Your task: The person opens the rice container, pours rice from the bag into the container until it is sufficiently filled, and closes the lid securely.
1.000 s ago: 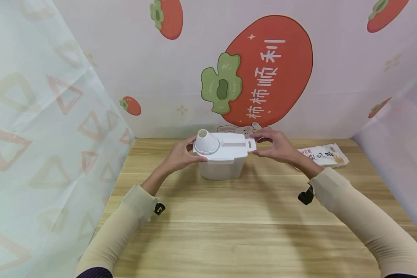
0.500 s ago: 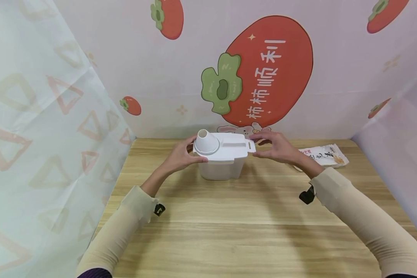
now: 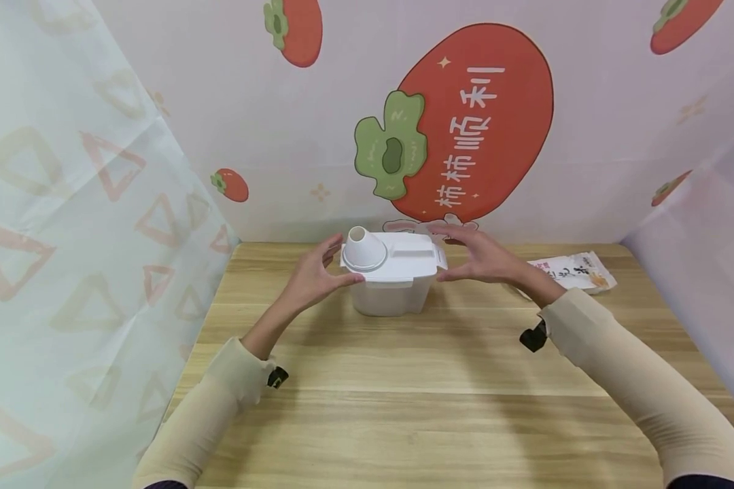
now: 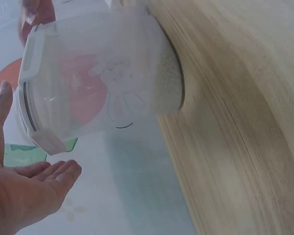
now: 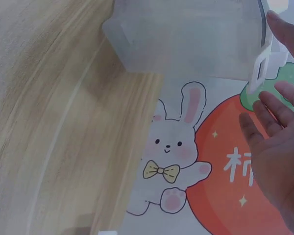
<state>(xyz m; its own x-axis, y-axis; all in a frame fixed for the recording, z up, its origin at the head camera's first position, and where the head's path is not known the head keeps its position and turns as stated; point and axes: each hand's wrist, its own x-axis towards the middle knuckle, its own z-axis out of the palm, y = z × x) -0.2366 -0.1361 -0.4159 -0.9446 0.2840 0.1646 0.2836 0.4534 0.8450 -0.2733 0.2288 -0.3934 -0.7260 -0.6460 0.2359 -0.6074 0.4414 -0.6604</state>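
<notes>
— White plastic container (image 3: 393, 275) is sitting mid-frame on the wooden table (image 3: 404, 380), lid on, cone spout at its left.
— And the hands?
— Left hand (image 3: 315, 273) is flanking the lid's left edge, right hand (image 3: 482, 259) its right clasp — fingers spread, gripping nothing. A packet (image 3: 571, 272) is lying far right.

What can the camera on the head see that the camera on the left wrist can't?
Only the head view shows the funnel on the lid, the right hand and the packet on the table. Only the left wrist view shows the white grains at the bottom of the box. Both show that box, the table and the left hand, open beside the box.
</notes>
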